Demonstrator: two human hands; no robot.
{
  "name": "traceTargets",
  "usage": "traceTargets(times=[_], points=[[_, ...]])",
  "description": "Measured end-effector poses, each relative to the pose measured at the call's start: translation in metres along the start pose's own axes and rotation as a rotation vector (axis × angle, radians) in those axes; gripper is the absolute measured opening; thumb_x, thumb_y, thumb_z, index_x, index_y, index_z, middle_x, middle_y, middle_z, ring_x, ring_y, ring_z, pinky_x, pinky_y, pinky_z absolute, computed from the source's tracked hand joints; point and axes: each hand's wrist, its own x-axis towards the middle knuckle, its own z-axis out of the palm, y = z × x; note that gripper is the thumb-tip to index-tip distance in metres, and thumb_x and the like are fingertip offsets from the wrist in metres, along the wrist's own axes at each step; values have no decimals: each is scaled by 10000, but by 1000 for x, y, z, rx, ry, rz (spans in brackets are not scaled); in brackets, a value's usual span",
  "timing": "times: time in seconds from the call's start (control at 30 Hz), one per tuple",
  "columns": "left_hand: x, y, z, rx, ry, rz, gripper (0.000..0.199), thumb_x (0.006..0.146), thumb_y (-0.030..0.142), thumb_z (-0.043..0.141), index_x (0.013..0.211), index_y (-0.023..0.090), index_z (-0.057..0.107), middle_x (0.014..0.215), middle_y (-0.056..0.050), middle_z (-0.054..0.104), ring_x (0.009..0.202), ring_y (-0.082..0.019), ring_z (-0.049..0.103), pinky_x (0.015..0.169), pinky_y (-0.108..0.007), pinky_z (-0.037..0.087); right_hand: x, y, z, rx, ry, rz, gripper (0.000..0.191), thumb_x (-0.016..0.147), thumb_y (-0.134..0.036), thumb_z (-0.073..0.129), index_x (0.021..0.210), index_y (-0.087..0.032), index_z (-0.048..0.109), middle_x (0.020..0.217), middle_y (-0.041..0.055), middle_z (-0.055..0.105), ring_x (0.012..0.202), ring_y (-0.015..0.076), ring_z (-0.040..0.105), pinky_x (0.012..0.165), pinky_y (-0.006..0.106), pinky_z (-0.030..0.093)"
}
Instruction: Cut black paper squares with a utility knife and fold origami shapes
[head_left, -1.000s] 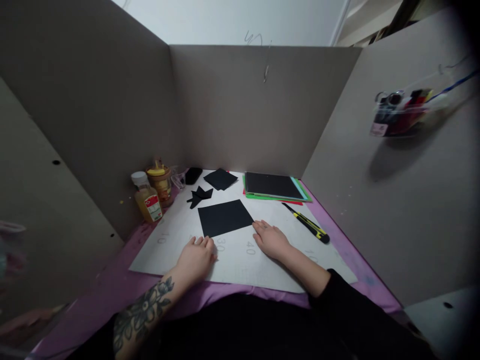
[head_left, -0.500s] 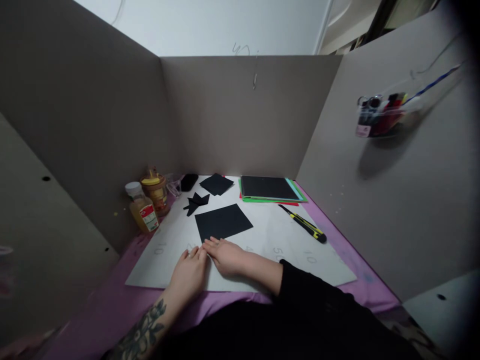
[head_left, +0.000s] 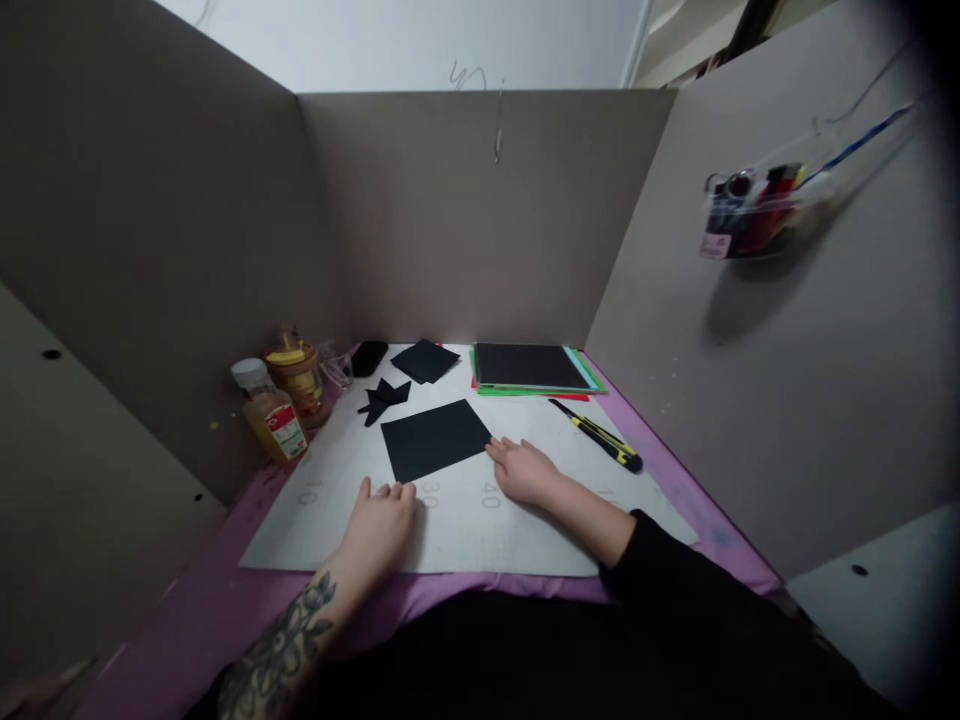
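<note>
A flat sheet of black paper lies on the white board. My left hand rests palm down at the sheet's near left corner, its fingertips at the edge and its outer finger apart. At the right corner, my right hand lies with fingers stretched out, the tips touching the paper. A folded black paper piece sits just behind the sheet on the left. Beyond it is a small pile of black paper squares.
A stack of coloured sheets lies at the back right, with a yellow and black utility knife in front. On the left stand a glue bottle and a brown jar. A container of tools hangs on the right wall.
My right hand has moved from beside my left hand to the sheet's right corner. My left hand stays near the left corner. The whole view has shifted slightly.
</note>
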Motion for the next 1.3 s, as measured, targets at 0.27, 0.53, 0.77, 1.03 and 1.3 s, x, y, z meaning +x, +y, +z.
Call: traceTargets(times=[0.27, 0.53, 0.77, 1.03, 1.3], points=[[85, 70, -4, -218, 52, 310, 492, 862, 324, 397, 1309, 120, 419, 1382, -174, 444, 1270, -288, 403, 1050, -469, 227, -2, 10, 4, -66, 43, 50, 499, 849, -206, 362, 1330, -123, 463, 1395, 130, 443, 1315, 264, 349, 1014, 407, 319], [85, 66, 16, -371, -101, 327, 795, 844, 525, 396, 1426, 34, 168, 1482, -212, 256, 1366, -333, 220, 1071, -446, 254, -5, 14, 12, -33, 84, 80, 508, 860, -201, 323, 1352, -141, 437, 1423, 92, 411, 1324, 241, 343, 1023, 427, 329], [31, 17, 2, -290, -106, 132, 629, 848, 431, 434, 1350, 70, 316, 1325, -208, 494, 1288, -271, 400, 986, -360, 380, -3, 14, 15, -48, 61, 76, 514, 857, -187, 315, 1354, -147, 436, 1427, 76, 407, 1326, 248, 343, 1009, 424, 350], [-8, 6, 12, -185, 6, -159, 455, 830, 336, 486, 1203, 77, 469, 1200, -191, 583, 1181, -286, 500, 957, -381, 382, 2, 4, -4, -107, -32, 91, 479, 851, -186, 346, 1291, -89, 507, 1370, 170, 461, 1282, 310, 391, 989, 435, 340], [-11, 7, 28, -90, 72, -167, 504, 873, 356, 417, 1266, 47, 480, 1284, -205, 535, 1218, -321, 457, 992, -443, 341, 59, -105, -16, 106, 43, -342, 527, 893, -377, 363, 1393, -211, 344, 1457, 84, 359, 1353, 284, 245, 1046, 488, 237]])
